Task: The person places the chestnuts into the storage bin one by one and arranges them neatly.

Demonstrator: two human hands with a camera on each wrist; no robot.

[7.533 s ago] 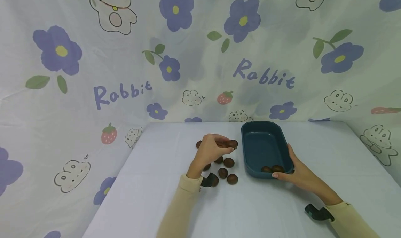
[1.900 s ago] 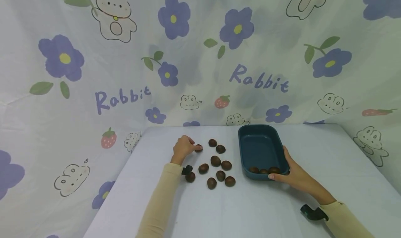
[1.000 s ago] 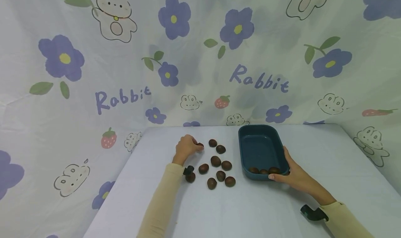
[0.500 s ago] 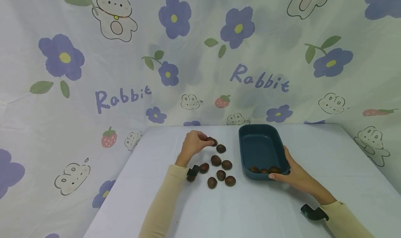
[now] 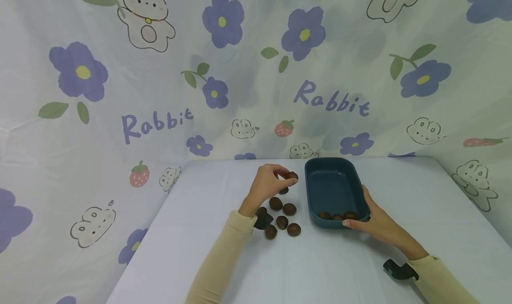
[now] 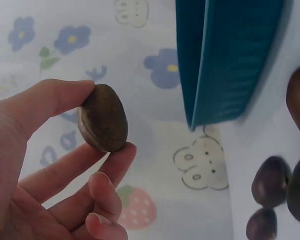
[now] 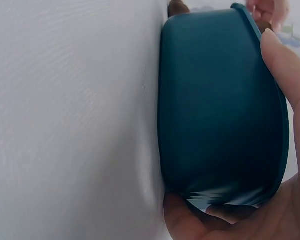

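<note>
My left hand [image 5: 269, 182] pinches a brown chestnut [image 6: 105, 119] between thumb and fingertips, raised above the table just left of the dark blue-green box [image 5: 335, 189]. In the left wrist view the other fingers are loosely bent below it. My right hand [image 5: 380, 219] grips the box at its near right corner, the thumb [image 7: 277, 55] over the rim and the fingers around the side near the base. Several chestnuts [image 5: 350, 215] lie inside along the box's near end. More loose chestnuts [image 5: 282, 222] are scattered on the table below the left hand, some partly hidden by it.
A white cloth covers the table [image 5: 320, 268]. Behind and beside it hangs a white curtain [image 5: 256, 73] printed with purple flowers and rabbits. Each wrist wears a black camera mount [image 5: 401, 270].
The left hand has picked up a chestnut from the far left of the group and carried it right, toward the box. The right hand and the box have stayed put over the last two seconds.
</note>
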